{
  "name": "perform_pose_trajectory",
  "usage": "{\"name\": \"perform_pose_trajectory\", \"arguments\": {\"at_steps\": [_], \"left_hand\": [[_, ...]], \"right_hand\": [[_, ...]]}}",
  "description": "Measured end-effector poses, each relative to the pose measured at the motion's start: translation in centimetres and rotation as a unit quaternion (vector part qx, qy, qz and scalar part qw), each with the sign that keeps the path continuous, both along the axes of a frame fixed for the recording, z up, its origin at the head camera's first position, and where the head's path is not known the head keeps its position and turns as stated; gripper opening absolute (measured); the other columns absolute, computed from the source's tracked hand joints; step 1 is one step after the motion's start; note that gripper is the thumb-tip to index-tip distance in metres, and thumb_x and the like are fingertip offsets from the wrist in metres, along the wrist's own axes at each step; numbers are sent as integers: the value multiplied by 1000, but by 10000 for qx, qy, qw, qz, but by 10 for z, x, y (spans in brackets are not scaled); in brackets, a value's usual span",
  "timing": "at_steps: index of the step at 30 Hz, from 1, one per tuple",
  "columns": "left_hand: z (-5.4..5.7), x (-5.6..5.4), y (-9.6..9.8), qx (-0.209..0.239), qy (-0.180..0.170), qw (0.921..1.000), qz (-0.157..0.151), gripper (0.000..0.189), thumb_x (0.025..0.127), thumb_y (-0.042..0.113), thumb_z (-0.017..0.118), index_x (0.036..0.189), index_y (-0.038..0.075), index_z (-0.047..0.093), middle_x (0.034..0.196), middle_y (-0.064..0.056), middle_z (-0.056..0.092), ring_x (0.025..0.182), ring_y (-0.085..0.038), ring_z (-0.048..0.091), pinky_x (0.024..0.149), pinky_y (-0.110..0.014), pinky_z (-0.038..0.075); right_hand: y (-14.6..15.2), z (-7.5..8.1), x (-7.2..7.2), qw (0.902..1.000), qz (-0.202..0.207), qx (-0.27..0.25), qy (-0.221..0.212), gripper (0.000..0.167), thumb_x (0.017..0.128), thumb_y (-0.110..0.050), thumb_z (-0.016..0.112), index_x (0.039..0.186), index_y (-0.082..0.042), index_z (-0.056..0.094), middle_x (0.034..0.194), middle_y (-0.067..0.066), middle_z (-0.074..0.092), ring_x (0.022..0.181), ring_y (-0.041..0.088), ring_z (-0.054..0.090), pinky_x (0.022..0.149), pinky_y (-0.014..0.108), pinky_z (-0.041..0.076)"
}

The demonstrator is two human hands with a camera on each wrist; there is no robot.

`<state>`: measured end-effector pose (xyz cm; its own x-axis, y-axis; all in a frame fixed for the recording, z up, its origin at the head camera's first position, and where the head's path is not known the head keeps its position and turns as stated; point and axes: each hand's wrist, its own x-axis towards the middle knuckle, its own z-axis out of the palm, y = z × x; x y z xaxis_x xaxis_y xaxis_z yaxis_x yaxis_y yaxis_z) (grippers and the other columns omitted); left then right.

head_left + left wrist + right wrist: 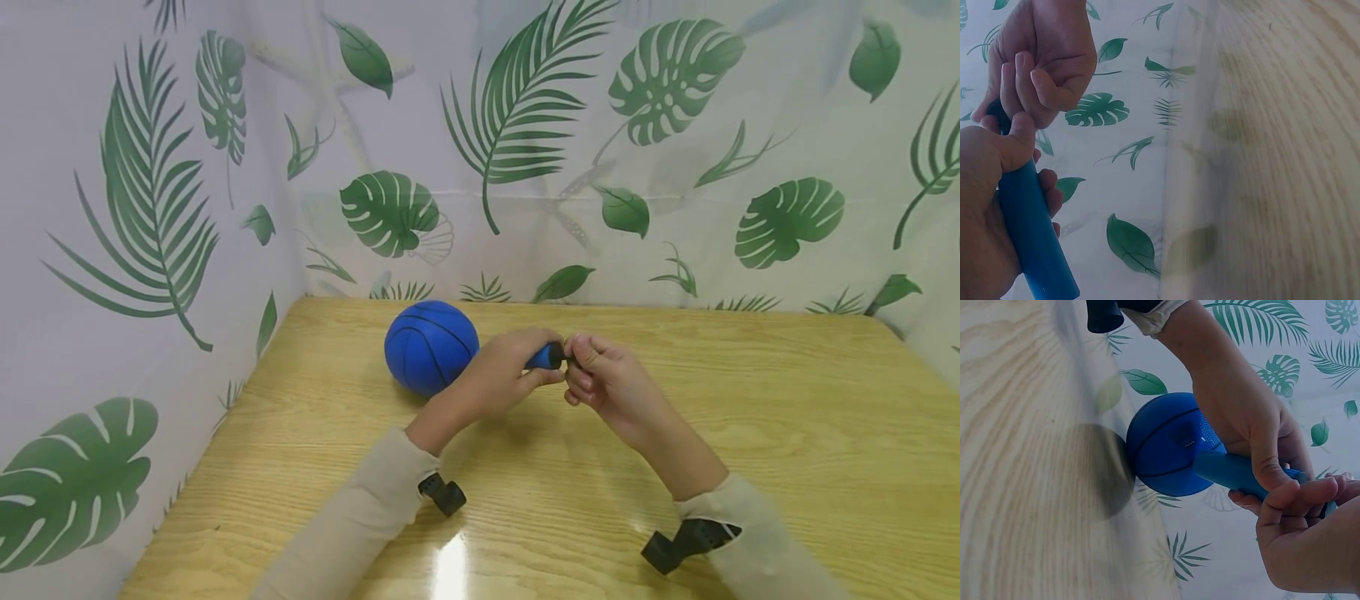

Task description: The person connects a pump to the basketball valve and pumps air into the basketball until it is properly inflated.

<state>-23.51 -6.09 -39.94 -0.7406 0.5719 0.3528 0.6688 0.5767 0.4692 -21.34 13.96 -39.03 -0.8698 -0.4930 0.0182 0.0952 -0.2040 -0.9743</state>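
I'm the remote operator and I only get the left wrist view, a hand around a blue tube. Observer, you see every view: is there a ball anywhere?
Observer: Yes, a blue ball rests on the table.
Operator: Which side of the left hand, the one holding the tube?
Observer: To its left, in the head view.
Operator: And the sleeves, what colour?
Observer: Both are cream.
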Motion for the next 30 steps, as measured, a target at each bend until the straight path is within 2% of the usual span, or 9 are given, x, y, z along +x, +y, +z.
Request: {"name": "perform_pose_trajectory", "arguments": {"at_steps": [4, 12, 20, 30], "left_hand": [[-1, 1, 1, -23, -102, 9999, -8, 39, 101, 29, 66, 134, 11, 59, 130, -5, 67, 117, -19, 65, 99, -36, 52], [0, 0, -2, -177, -243, 9995, 55, 41, 101, 33, 64, 136, 14, 58, 130, -2, 67, 116, -16, 65, 98, -35, 53], [3, 0, -7, -98, -668, 9977, -32, 44, 102, 37, 62, 140, 18, 55, 134, 0, 65, 118, -15, 64, 99, -35, 52], [2, -1, -8, -99, -807, 9967, -17, 45, 102, 42, 59, 142, 20, 54, 133, 2, 65, 115, -13, 64, 97, -34, 53]], "right_hand": [[-2, -2, 1, 9999, -48, 99, -55, 27, 108, -37, 46, 94, -16, 57, 68, -7, 42, 59, 11, 39, 68, 27, 42], [-2, 2, 1, 9997, -50, 151, -178, 26, 108, -35, 47, 95, -16, 58, 68, -7, 43, 59, 9, 40, 68, 27, 42], [-1, 8, 3, 9996, 41, 126, -264, 26, 109, -33, 47, 94, -16, 61, 66, -7, 43, 59, 11, 38, 69, 27, 40], [3, 10, 1, 9996, 111, 189, -190, 27, 110, -33, 47, 92, -19, 61, 65, -7, 41, 58, 14, 33, 71, 28, 40]]}}
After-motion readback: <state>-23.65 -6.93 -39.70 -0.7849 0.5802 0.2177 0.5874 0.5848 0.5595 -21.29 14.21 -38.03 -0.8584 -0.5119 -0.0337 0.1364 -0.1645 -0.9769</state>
